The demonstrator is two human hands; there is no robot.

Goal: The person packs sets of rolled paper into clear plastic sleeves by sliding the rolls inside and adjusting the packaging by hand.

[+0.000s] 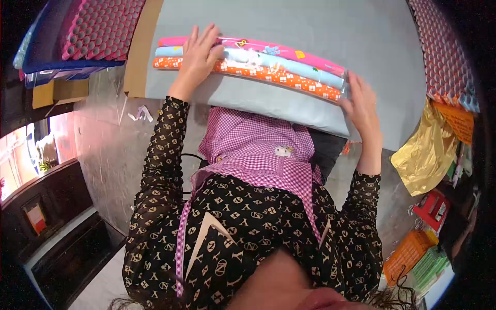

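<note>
Three patterned wrapping-paper rolls lie side by side on the grey-covered table (pixel 289 23): a pink roll (pixel 281 50), a light blue roll (pixel 297 66) and an orange roll with white gift-box prints (pixel 289 77). Shiny clear film shows around them, mostly at the right end. My left hand (pixel 198 59) rests across the rolls near their left end, its fingers stretched out and apart. Against the right end lies my right hand (pixel 362 101), fingers extended upward and thumb beside the orange roll. Its fingertips touch the film.
Stacks of pink rolls seen end-on stand at the upper left (pixel 103 33) and upper right (pixel 447 46). Gold foil (pixel 426 150) hangs at the right, above a red plastic stool (pixel 431 209) and an orange basket (pixel 411 253). White scraps (pixel 141 113) lie left.
</note>
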